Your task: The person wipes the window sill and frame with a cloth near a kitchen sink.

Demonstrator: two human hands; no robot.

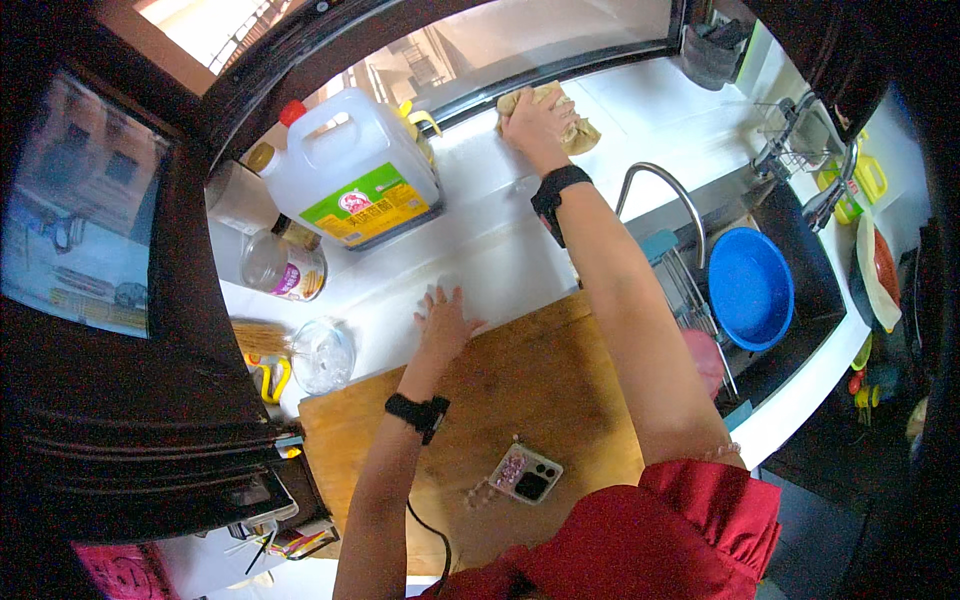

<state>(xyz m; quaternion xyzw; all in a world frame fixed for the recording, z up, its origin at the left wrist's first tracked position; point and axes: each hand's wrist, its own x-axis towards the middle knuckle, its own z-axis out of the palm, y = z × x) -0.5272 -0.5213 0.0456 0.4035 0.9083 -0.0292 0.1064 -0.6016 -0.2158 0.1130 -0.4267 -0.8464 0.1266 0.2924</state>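
My right hand [537,124] presses a crumpled tan cloth [583,139] against the white countertop [480,199], close to the window frame. Fingers spread, my left hand [444,322] rests at the near edge of that countertop and holds nothing. Just beyond it, to the left, stands a large translucent plastic jug [360,165] with a green and yellow label and dark liquid low inside. A wooden board [525,367] lies under my forearms. On the board is a phone in a decorated case [526,474], with a beaded strap beside it.
Clear plastic jars [262,262], a glass bowl [324,356] and yellow-handled scissors [276,379] line the left side. At right, a blue basin [750,289] sits in the dark sink [814,262], beside a curved metal faucet [664,176] and a metal drain rack [686,292].
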